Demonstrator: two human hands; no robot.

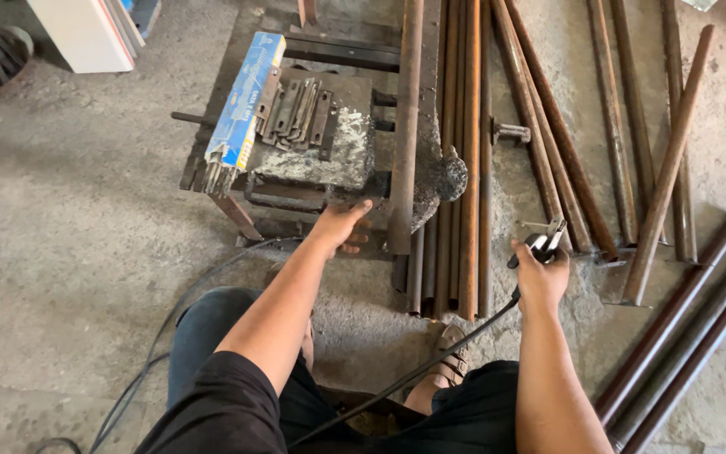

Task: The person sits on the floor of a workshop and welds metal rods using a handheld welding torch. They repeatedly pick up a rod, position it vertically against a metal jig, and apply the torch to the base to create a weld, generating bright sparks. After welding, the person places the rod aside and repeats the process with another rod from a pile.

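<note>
Nearby, blue box (244,101) of rods (open-ended); right hand (541,282) gripping electrode holder (545,244); left hand (340,225) loosely open.

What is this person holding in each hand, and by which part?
The right hand grips a welding electrode holder by its handle. The left hand holds nothing; it rests on the metal stand's edge.

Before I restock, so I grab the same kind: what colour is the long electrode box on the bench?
Blue, with a yellow strip, on the electrode box; head view.

One head-worn camera looks steeply down, close over the concrete floor (60,252).
</note>
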